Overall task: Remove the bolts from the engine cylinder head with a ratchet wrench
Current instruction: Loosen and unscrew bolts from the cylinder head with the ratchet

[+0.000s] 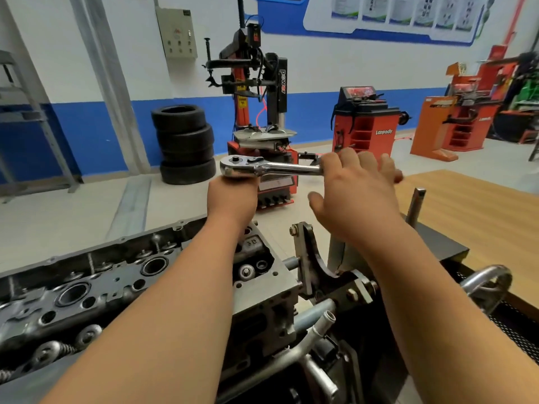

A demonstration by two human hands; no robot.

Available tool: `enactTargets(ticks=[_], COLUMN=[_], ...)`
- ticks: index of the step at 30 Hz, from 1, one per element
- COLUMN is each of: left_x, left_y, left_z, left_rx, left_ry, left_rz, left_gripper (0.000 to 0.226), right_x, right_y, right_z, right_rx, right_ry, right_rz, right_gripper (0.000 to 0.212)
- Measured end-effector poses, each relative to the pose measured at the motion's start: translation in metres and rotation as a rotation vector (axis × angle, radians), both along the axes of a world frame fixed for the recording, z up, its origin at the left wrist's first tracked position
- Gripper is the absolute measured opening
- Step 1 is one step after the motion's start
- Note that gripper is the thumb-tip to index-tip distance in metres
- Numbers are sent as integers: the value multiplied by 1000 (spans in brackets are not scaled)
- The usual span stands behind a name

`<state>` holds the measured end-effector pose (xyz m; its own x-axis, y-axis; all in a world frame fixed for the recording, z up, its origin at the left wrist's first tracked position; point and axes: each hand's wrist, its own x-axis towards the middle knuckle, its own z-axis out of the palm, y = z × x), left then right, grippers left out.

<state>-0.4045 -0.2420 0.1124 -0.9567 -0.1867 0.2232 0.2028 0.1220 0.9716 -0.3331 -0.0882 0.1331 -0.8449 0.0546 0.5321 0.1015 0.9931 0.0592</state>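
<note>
Likely loosening a hidden bolt: left hand fisted beneath the wrench head, right hand hooked over its handle; next, swing it steadily.

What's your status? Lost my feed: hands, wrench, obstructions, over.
Left hand grips beneath ratchet wrench head; right hand wraps its handle. Wrench above right end of cylinder head. Steel post near right hand.

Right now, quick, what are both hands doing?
Left hand: grips the ratchet wrench just under its head.
Right hand: holds the wrench's handle, fingers curled over it.
</note>
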Motion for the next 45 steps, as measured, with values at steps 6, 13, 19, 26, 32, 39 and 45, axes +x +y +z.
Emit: enactTargets(ticks=[6,13,19,26,32,39,45], left_x=[8,7,3,-4,7,7,8], left_y=[1,-2,-2,0,0,2,6], left_z=[-2,0,-2,-4,5,0,0], left_rx=[72,72,11,-159,-697,-440,87], left_ry=[17,3,4,95,247,155,96], left_rz=[10,46,76,180,241,284,83], left_gripper=[27,11,26,28,25,22,34], right_x=[-110,-167,-147,-29,72,82,-21], right_y=[-20,-81,-58,-14,-52,-66,-22], right_z=[12,17,14,3,-19,-25,-3], right_rx=[-211,-450,-310,-115,-27,32,-125], right_ry=[-108,-248,-90,9,85,129,93], right_rz=[111,588,292,18,92,94,107], right_gripper=[65,66,51,47,71,75,41])
